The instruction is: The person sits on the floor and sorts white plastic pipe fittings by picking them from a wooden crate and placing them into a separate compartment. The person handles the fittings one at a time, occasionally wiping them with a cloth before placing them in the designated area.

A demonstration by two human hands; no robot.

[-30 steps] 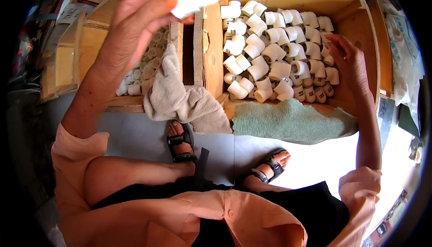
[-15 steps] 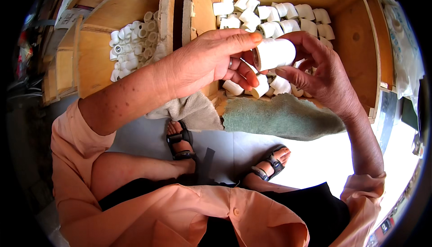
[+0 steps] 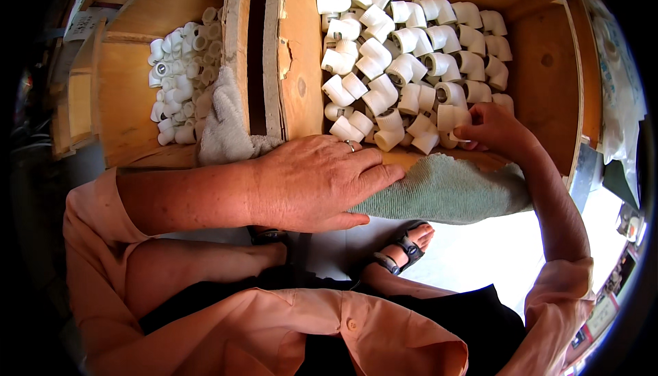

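My right hand [image 3: 492,129] reaches into the front right of the right wooden box, its fingers closed on a white elbow pipe fitting [image 3: 452,117]. That fitting touches the others lying beside it. My left hand [image 3: 325,180] rests palm down on the box's front edge, fingers stretched over the green ribbed cloth [image 3: 442,191]; it holds nothing and wears a ring. Several white elbow fittings [image 3: 375,57] lie in rough rows across the bottom of the right box [image 3: 541,54]. The fingertips of my right hand are partly hidden behind the fitting.
To the left stands a second wooden box [image 3: 130,88] with smaller white fittings [image 3: 185,67]. A grey cloth [image 3: 225,119] drapes over its corner. Clear plastic bags [image 3: 620,95] hang at the far right. My sandalled foot [image 3: 408,249] is on the floor below.
Both hands have come down from above the box, where they held a white fitting between them. The left has let go and lies on the front edge; the right is lower, among the fittings.
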